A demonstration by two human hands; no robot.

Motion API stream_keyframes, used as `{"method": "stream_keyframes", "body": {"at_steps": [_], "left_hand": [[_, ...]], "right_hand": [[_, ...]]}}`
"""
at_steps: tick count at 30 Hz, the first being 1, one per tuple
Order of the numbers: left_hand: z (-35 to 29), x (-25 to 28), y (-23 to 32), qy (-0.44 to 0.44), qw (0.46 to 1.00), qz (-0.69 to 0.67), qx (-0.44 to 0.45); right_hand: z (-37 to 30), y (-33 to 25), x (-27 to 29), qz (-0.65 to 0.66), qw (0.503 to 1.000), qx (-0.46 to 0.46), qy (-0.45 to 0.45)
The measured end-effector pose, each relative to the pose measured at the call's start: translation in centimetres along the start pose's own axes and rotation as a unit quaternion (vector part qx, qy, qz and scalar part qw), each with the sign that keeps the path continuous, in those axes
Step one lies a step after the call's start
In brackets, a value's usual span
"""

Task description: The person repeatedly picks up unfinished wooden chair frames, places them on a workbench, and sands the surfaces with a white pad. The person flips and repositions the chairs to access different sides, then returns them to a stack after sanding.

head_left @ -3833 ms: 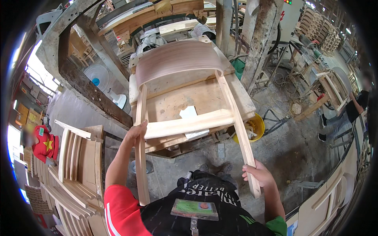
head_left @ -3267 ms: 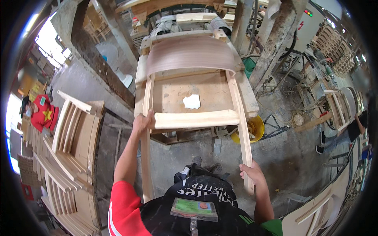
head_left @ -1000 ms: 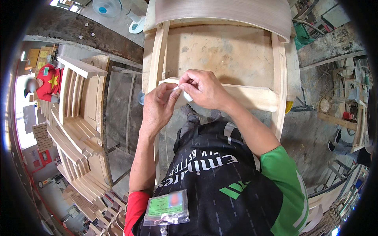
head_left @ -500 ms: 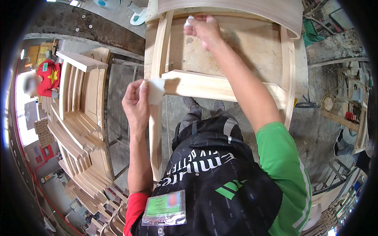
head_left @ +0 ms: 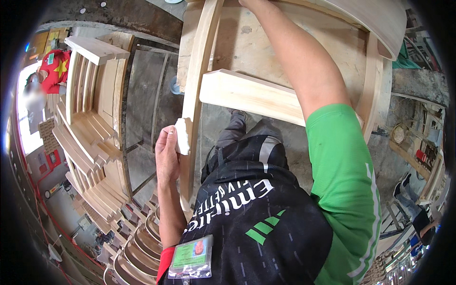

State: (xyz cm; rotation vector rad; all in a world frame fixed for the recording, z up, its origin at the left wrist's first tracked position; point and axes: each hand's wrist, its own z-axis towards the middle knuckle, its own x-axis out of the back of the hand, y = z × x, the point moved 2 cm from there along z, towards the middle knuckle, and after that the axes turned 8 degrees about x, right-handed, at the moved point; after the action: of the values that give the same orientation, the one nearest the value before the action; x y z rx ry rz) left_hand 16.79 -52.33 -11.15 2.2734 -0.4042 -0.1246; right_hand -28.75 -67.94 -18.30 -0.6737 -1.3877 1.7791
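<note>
Left hand (head_left: 167, 152) pinches a ragged white sheet-like piece (head_left: 183, 136) at a pale wooden chair frame (head_left: 200, 52), contact unclear; right hand (head_left: 248, 3) nearly all past the top edge, grip cannot be told. Black shirt (head_left: 280, 204) bears white lettering, plastic-cased badge (head_left: 191, 256). Right forearm (head_left: 297, 52) hides part of the pale wooden crossbar (head_left: 251, 92). Beyond: stained plywood bench (head_left: 242, 47); left, stacked wooden frames (head_left: 84, 137).

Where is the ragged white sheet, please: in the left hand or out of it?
In it: the left hand grips the white sheet by one edge.
</note>
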Motion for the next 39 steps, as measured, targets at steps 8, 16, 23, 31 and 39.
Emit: {"method": "stream_keyframes", "body": {"at_steps": [8, 16, 23, 31, 39], "left_hand": [[0.3, -0.1, -0.6, 0.023, 1.0, 0.012, 0.0], [0.2, -0.7, -0.2, 0.037, 0.998, 0.052, -0.002], [0.3, -0.7, -0.5, 0.026, 0.999, 0.031, -0.005], [0.2, -0.8, -0.3, 0.028, 0.998, 0.052, -0.011], [0.3, -0.6, -0.5, 0.022, 0.999, 0.04, -0.011]], "right_hand": [[-0.2, 1.2, -1.4, -0.038, 0.997, 0.061, 0.012], [-0.4, 1.4, -1.4, -0.051, 0.994, 0.092, 0.03], [-0.9, 1.4, -1.4, -0.054, 0.992, 0.109, 0.032], [-1.2, 1.3, -1.3, -0.06, 0.99, 0.128, 0.028], [-1.4, 1.4, -1.2, -0.066, 0.986, 0.15, 0.025]]}}
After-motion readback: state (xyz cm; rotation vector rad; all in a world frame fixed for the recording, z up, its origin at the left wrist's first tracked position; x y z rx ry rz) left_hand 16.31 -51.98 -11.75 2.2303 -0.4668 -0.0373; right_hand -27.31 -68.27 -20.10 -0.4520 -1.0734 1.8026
